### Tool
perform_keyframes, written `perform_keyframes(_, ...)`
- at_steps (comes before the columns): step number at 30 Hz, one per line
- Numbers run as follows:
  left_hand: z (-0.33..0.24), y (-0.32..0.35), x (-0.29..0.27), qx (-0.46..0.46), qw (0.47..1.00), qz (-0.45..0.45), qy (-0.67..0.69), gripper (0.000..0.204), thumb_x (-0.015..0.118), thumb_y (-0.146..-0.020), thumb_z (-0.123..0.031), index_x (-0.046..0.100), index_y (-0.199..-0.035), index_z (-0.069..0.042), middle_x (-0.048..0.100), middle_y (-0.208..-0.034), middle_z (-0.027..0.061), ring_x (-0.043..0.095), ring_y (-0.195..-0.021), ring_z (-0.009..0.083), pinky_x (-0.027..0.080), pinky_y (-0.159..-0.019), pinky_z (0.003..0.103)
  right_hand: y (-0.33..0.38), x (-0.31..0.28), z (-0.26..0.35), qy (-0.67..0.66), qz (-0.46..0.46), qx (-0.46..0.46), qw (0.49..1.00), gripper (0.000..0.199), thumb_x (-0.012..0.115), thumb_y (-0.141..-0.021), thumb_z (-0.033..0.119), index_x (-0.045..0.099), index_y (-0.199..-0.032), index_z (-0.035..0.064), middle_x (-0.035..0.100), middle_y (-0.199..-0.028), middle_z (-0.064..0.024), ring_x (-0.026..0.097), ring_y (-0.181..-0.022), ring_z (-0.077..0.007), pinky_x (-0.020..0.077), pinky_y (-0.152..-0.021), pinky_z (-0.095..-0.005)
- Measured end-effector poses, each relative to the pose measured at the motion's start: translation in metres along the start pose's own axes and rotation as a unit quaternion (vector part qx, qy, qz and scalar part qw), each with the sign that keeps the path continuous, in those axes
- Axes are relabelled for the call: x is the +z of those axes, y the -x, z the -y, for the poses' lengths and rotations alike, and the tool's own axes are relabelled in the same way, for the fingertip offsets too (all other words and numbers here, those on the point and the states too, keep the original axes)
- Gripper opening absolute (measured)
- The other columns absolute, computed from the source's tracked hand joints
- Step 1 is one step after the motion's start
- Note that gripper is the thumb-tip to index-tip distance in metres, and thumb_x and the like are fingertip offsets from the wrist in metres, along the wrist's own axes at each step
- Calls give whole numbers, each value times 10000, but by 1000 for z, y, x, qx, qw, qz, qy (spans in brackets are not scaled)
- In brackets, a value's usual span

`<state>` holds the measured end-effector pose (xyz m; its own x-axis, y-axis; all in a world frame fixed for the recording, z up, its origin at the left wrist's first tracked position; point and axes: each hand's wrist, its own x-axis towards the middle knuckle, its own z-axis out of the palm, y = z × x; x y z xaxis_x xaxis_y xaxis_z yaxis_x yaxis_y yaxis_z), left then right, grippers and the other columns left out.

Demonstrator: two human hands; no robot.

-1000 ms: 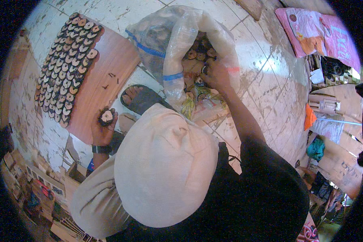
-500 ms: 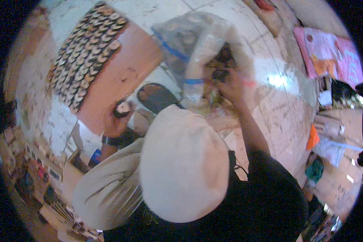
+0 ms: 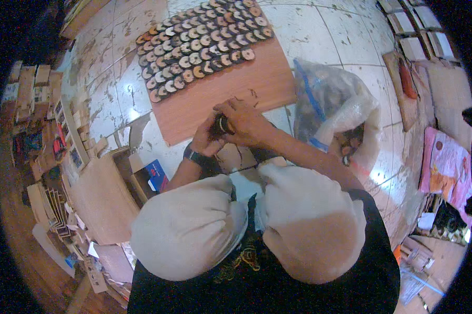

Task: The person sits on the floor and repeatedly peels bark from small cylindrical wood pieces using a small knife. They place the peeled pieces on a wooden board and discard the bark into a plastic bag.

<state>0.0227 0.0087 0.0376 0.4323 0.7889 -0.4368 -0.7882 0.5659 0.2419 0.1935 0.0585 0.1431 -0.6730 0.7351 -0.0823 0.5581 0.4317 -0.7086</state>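
At the far left, stacks of small wooden frames (image 3: 63, 120) and boards crowd the edge of the tiled floor (image 3: 110, 99), which is pale and badly scuffed. Beside them sits an open cardboard box (image 3: 126, 180) with a blue packet (image 3: 156, 175) in it. Further right a reddish wooden board (image 3: 236, 89) lies flat on the floor, its far half covered with neat rows of small round wooden discs (image 3: 204, 47).

Over the board's near edge the left hand (image 3: 205, 140), a dark watch on its wrist, meets the right hand (image 3: 244, 123). Both sets of fingers are curled tight round a small dark round piece (image 3: 221, 125) held between them, above the board. It is too covered to tell which way it faces or where its long axis runs.

To the right stands an open clear plastic bag (image 3: 333, 104) with blue trim, holding more dark pieces. Beyond it lie a pink printed sheet (image 3: 445, 167) and more flat boards.
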Motion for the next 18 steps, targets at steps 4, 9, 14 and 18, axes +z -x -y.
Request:
perform_keyframes(4, 17, 18, -31, 18, 992, -13, 128, 507, 632, -825, -206, 478, -1289, -73, 580, -1190, 99, 555, -1090, 253, 470, -942, 420, -15, 19, 12, -33, -5, -58, 998, 852, 780, -633, 295, 383, -1346, 51, 451, -1301, -244, 435, -1195, -427, 373, -987, -500)
perform_keyframes(9, 11, 13, -30, 60, 969, 94, 221, 784, 748, -710, -252, 368, -1361, -34, 584, -1138, 159, 571, -1039, 326, 514, -856, 442, -15, 31, -21, -214, -142, -33, 966, 614, 661, -791, 330, 449, -1270, 10, 504, -1230, -219, 488, -1125, -403, 395, -970, -461)
perform_keyframes(14, -13, 5, -22, 37, 970, 161, 177, 896, 769, -685, -263, 281, -1405, -42, 586, -1101, 154, 583, -989, 327, 525, -834, 415, -14, 29, -126, -39, -160, 221, 961, 310, 591, -848, 210, 545, -1063, -9, 578, -997, -220, 561, -900, -403, 466, -783, -459)
perform_keyframes(18, -10, 3, -22, 59, 973, 134, 179, 886, 770, -682, -283, 303, -1390, -23, 580, -1114, 153, 579, -1025, 323, 528, -851, 425, 5, 57, -151, 148, -146, 235, 950, 255, 579, -858, 208, 541, -991, -6, 563, -923, -218, 559, -845, -399, 454, -716, -491)
